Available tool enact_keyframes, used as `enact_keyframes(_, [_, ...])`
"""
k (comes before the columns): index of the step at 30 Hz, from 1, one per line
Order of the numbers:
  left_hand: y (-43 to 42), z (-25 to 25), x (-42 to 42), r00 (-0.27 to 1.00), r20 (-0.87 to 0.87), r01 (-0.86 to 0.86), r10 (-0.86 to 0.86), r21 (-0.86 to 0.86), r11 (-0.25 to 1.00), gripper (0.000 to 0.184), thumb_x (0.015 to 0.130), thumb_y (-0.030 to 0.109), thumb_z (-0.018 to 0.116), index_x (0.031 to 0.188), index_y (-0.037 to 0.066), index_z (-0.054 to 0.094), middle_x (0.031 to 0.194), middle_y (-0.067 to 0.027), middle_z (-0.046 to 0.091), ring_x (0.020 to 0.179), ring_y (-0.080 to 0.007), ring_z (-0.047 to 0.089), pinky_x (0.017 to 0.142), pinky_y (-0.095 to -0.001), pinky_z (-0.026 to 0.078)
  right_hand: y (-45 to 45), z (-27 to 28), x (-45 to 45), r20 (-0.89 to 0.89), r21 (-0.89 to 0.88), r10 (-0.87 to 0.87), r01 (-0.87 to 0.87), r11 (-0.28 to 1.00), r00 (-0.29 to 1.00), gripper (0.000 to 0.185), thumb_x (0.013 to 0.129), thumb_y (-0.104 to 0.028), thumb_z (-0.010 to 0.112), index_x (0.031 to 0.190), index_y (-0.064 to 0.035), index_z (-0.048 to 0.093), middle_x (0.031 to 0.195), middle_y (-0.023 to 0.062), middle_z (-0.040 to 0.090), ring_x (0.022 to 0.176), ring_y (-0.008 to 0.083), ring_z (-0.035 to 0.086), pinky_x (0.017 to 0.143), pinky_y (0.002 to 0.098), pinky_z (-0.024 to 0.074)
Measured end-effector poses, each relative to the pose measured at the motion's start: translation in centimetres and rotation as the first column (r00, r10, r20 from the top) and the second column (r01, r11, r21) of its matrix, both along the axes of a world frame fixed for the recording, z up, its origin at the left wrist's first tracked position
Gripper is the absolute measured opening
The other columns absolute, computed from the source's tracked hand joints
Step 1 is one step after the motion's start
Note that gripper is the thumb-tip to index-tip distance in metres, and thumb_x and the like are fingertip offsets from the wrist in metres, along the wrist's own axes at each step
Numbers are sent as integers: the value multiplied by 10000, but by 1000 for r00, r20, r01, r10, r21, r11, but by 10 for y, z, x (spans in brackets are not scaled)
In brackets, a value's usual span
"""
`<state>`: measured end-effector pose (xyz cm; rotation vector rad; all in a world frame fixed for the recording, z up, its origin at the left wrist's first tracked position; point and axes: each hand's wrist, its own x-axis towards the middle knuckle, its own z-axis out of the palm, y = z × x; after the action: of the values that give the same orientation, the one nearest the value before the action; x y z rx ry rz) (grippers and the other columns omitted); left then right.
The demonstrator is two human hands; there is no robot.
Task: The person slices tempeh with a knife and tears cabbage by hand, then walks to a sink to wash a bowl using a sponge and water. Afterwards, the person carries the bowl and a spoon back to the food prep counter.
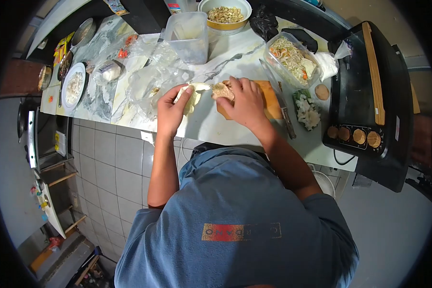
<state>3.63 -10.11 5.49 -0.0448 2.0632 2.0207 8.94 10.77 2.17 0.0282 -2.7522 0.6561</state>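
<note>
Over the white marble-patterned counter [201, 128], the left hand [174, 106] pinches a limp, pale-yellow, leaf-like piece [192, 102], one end pointing rightward; just right, the right hand [245, 102] curls round a lumpy tan piece [222, 91] above the orange-brown wooden board [272, 103].

Grey tiled floor [105, 144] — marble-patterned counter [233, 63] — tan wall [393, 18], upper right.

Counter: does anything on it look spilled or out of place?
Nothing looks plainly spilled. The crumpled plastic bag looks untidy, sprawled beside the left hand, and the bare knife lies somewhat awkwardly by the cutting board, close to the right hand.
</note>
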Motion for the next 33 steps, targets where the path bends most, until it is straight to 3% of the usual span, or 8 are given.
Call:
enact_keyframes(4, [19,1,-4,998,10,56,-56,-18,998,274,913,202,690,1082,-12,684,905,-36,686,763,-72,596,678,-214,474,37,-19,16,-113,-141,-78,61,988,991,401,854,-214,663,1201,-34,576,1048,155,575,1006,347,560,882,428,447])
enact_keyframes(7, [41,2,-5,990,52,132,-131,-14,991,281,912,216,691,1082,-7,685,903,-34,686,762,-72,595,680,-221,476,66,-31,32,-155,-281,-158,110,954,975,400,811,-3,660,1201,-47,582,982,135,596,874,259,616,733,342,523])
enact_keyframes(10, [73,6,-2,972,45,231,-231,2,973,288,910,232,691,1087,6,688,900,-23,686,771,-69,594,688,-228,478,87,-20,54,23,-476,-169,160,865,985,406,822,-34,691,1214,-40,584,955,103,612,862,187,614,720,304,524])
enact_keyframes(14, [112,7,7,930,28,366,-365,-10,931,269,913,219,687,1094,20,692,909,-12,689,794,-63,593,716,-224,476,91,-7,64,25,-661,-210,174,730,977,326,869,-127,702,1168,-29,618,879,70,642,723,135,596,694,267,506])
enact_keyframes(16, [128,7,15,883,26,469,-470,9,883,257,916,196,681,1095,12,689,919,-16,689,807,-65,595,733,-226,478,93,-7,64,25,-905,-109,68,419,994,310,903,-152,686,1178,-22,627,904,40,668,753,86,588,707,247,498])
enact_keyframes(23, [151,-6,34,863,-52,503,-503,-24,864,286,939,214,651,1121,-6,652,877,6,634,813,-71,557,754,-215,449,115,-11,75,47,-947,-90,73,314,995,262,942,-146,630,1140,26,639,917,47,687,819,72,612,712,214,490])
enact_keyframes(28, [141,-3,39,909,14,417,-417,10,909,322,981,214,557,1197,-21,594,843,14,556,810,-88,506,794,-216,411,147,12,70,83,-939,-317,181,292,945,226,943,-158,617,1057,35,649,890,55,690,780,83,612,717,230,482])
enact_keyframes(33, [132,-19,47,919,-70,388,-387,6,922,317,924,27,538,1239,1,565,993,-18,583,901,-91,536,822,-221,419,189,17,43,88,-978,-465,166,129,881,246,922,-167,613,1061,33,642,906,65,688,745,75,585,669,213,442])
